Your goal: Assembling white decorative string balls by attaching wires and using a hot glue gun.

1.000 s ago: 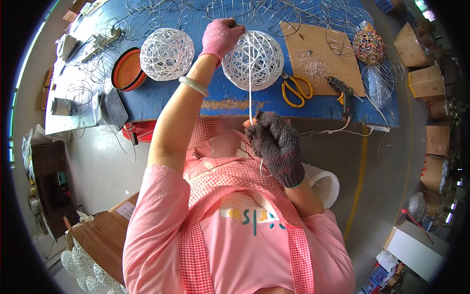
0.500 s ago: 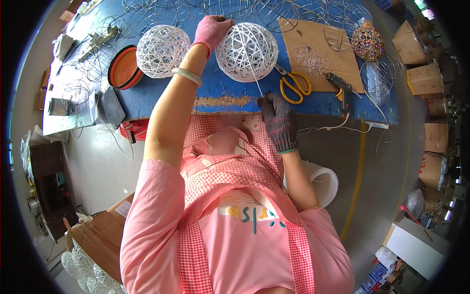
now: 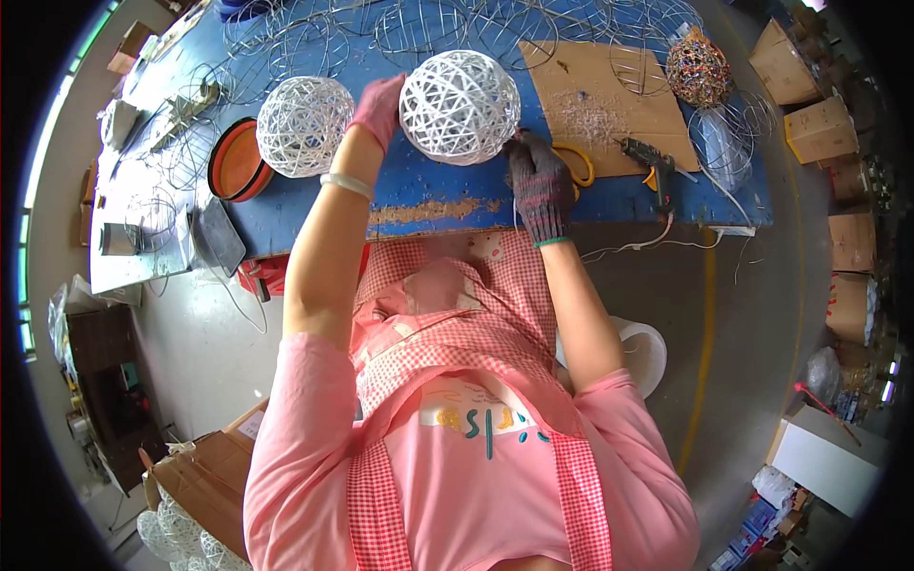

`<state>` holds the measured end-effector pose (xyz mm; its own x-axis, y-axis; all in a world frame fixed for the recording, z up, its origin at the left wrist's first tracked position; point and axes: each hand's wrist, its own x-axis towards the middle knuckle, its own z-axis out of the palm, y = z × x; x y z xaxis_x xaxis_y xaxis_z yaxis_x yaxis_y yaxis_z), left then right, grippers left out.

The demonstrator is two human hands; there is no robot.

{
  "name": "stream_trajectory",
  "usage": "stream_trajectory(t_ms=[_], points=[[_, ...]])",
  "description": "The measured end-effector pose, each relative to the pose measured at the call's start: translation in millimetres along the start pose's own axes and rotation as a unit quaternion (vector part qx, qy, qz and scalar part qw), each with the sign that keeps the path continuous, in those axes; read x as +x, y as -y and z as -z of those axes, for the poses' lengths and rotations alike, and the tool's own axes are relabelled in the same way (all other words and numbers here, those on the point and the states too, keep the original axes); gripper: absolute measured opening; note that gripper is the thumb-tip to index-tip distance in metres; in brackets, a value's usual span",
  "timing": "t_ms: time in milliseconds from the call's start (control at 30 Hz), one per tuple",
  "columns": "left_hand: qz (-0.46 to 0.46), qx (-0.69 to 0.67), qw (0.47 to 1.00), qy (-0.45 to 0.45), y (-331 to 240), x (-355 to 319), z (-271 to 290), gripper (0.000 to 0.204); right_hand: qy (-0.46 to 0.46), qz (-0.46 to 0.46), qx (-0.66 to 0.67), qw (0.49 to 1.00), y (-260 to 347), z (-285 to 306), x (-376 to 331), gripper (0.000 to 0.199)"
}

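A white openwork ball point(image 3: 460, 108), wound from crisscrossing strands, sits above the blue table. My left hand point(image 3: 381, 109), in a pink glove, is closed against the ball's left side; its fingertips are partly hidden. At the lower right of the ball is my right hand point(image 3: 541, 183), in a dark grey knitted glove. Its fingers are pinched at the ball's edge on a thin white strand, whose loose end seems to hang below the glove. A second white ball point(image 3: 306, 127) rests just left of my left hand. Yellow-handled scissors point(image 3: 583, 166) lie partly covered by my right hand.
Orange-lined round container point(image 3: 236, 164) stands at the left. Wire frames point(image 3: 457, 29) line the far side. On the right are a cardboard sheet point(image 3: 609, 105), a glue gun point(image 3: 654, 171) with its cord, and a multicoloured ball point(image 3: 699, 71). An open carton point(image 3: 205, 476) sits lower left.
My right hand has moved up from the table's front edge to the ball, and the taut strand across the ball no longer shows. My left hand has slid down the ball's left side.
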<state>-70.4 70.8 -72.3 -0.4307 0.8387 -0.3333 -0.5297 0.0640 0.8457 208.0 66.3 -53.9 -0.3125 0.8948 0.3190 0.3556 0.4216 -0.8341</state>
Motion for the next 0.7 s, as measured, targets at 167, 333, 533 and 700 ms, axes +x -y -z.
stream_trajectory(t_ms=[167, 333, 533, 700], points=[[0.023, -0.214, 0.913, 0.347, 35.1, -21.4, -4.8, 0.034, -0.114, 0.220, -0.125, 0.961, 42.7, 38.5, -3.8, 0.019], [0.095, -0.314, 0.865, 0.379, 53.5, -23.5, -11.6, 0.038, -0.090, 0.302, -0.242, 0.918, 45.7, 71.3, -5.2, 0.016], [0.201, -0.160, 0.889, 0.380, 23.4, -63.5, -42.2, 0.031, 0.006, 0.364, -0.243, 0.899, 46.8, 106.9, -31.1, 0.029], [0.260, -0.137, 0.878, 0.378, 30.7, -89.5, -58.4, 0.039, 0.093, 0.431, -0.254, 0.861, 70.9, 128.1, -41.2, 0.034]])
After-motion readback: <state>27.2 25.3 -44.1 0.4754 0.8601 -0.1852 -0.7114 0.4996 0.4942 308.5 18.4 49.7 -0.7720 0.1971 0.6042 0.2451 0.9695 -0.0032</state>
